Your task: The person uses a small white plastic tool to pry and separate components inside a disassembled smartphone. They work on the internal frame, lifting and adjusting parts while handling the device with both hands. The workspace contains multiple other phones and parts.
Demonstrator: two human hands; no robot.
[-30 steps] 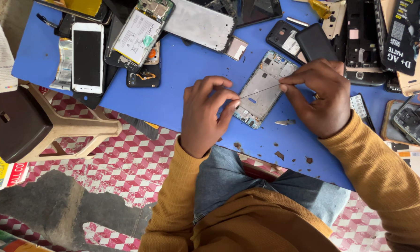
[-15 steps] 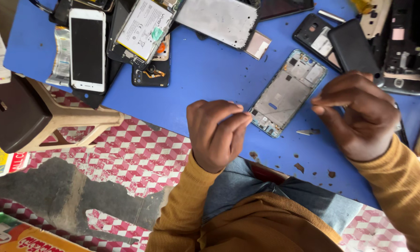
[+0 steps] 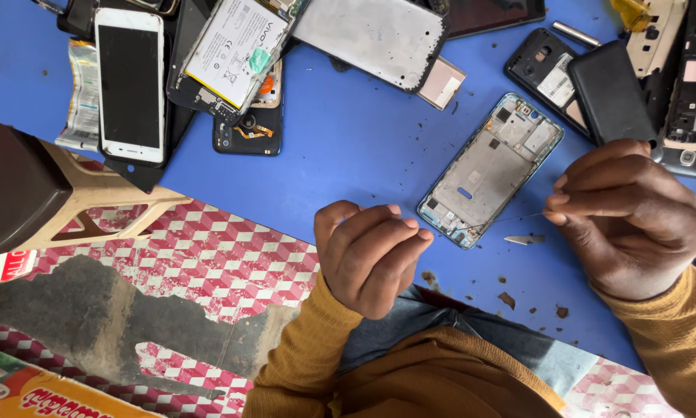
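My left hand (image 3: 371, 259) is curled at the near edge of the blue table (image 3: 363, 155), fingertips pinched together. My right hand (image 3: 630, 217) is pinched too, further right. A thin wire (image 3: 510, 220) stretches between the two hands and crosses the lower corner of a bare phone mid-frame (image 3: 491, 166). The frame lies flat and tilted on the table between my hands. Neither hand touches it.
A white phone (image 3: 130, 81), an opened phone with its battery showing (image 3: 236, 50), a grey panel (image 3: 371, 31) and black phone bodies (image 3: 596, 81) crowd the table's far side. A small metal sliver (image 3: 524, 240) and dark crumbs lie near the frame. A brown stool (image 3: 15, 186) stands left.
Both hands have pulled away from the phone frame and apart from each other, drawing the wire out between them. The view has shifted and the frame now lies uncovered.
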